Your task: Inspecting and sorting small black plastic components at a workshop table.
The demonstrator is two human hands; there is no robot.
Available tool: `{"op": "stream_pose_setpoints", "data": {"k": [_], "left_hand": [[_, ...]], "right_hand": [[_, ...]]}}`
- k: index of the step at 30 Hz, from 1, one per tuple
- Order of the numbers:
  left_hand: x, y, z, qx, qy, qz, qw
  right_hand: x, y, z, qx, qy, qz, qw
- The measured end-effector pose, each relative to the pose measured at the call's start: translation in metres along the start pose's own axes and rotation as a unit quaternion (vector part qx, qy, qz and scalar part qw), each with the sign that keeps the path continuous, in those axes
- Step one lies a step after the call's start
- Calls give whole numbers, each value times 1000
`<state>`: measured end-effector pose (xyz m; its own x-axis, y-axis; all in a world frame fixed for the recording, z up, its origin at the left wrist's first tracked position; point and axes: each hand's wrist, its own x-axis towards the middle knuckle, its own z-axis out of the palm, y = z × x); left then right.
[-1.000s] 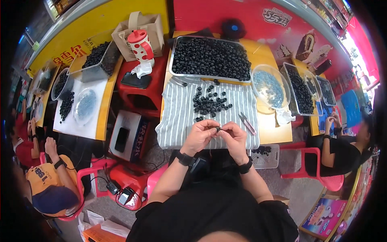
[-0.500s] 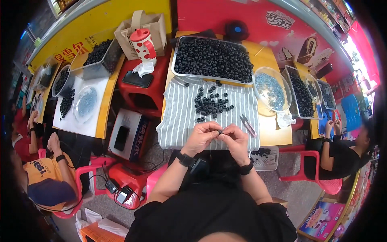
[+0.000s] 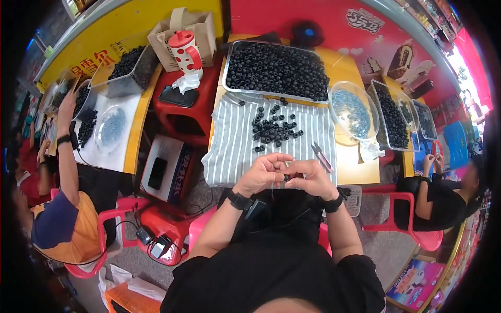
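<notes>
A small round black piece (image 3: 286, 178) sits between my fingertips, partly hidden. My left hand (image 3: 262, 175) pinches it from one side, and my right hand (image 3: 311, 176) closes on its other side. Both hands are at the near edge of a grey-and-white striped cloth (image 3: 224, 151). Beyond them, a loose pile of black bead-like pieces (image 3: 271, 130) with round holes lies on the cloth. Thread snips (image 3: 322, 157) rest to the right of the pile. At the back stands a clear tray (image 3: 225, 86) heaped with the same black pieces.
Right of the cloth is a round clear tub (image 3: 374, 128) of tiny bluish pieces, with crumpled tissue (image 3: 370, 151) beside it. On the left, a red stool (image 3: 185, 122) bears a dotted cup (image 3: 183, 55) and a phone (image 3: 178, 96). Co-workers sit at both sides; a white basket (image 3: 354, 201) is below the table.
My fingers have shifted around the small black piece, and my right hand has turned more sideways. The co-worker at left has stretched an arm forward toward the black pieces.
</notes>
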<state>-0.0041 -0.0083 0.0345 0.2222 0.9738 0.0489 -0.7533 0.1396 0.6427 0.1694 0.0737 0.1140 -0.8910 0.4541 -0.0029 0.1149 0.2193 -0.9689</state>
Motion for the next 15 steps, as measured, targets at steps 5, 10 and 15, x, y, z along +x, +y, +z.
{"op": "stream_pose_setpoints", "data": {"k": [5, 10, 15], "left_hand": [[-1, -1, -2, 3, -1, -15, 1000], [-3, 1, -2, 39, 23, -30, 999], [8, -1, 4, 14, -10, -4, 1000]], "right_hand": [[-1, 7, 6, -45, 15, -76, 996], [2, 23, 10, -69, 53, -113, 990], [-22, 9, -13, -61, 62, -18, 996]]}}
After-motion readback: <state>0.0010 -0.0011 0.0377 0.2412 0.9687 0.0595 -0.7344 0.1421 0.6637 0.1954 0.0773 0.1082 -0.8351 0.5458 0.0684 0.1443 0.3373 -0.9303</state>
